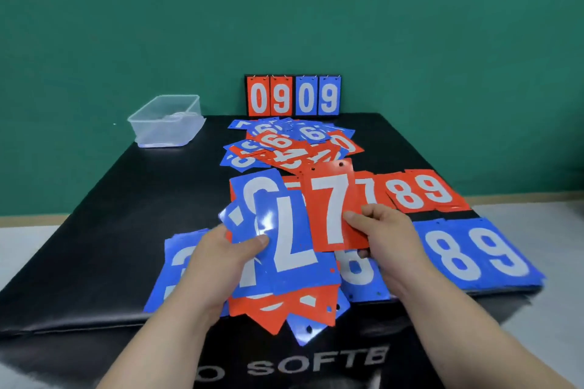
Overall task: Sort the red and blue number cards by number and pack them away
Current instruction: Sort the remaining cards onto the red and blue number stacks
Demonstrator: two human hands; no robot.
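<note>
My right hand (pixel 384 232) pinches a red card with a white 7 (pixel 331 205), held upright above the table. My left hand (pixel 221 257) grips a fanned stack of mixed cards (pixel 284 249), its top card a blue 7 turned upside down. Sorted piles lie flat on the black mat (pixel 110 230): red 8 (pixel 406 194) and red 9 (pixel 437 188) behind, blue 8 (pixel 455 257) and blue 9 (pixel 502 253) in front, on the right. A blue card (pixel 178 257) lies under my left hand. A loose heap of unsorted red and blue cards (pixel 290 144) sits further back.
A clear plastic box (pixel 166 121) stands at the mat's back left corner. A small scoreboard reading 0909 (pixel 293 95) leans against the green wall. Bare mat stretches along the left side. The mat's front edge hangs over white lettering.
</note>
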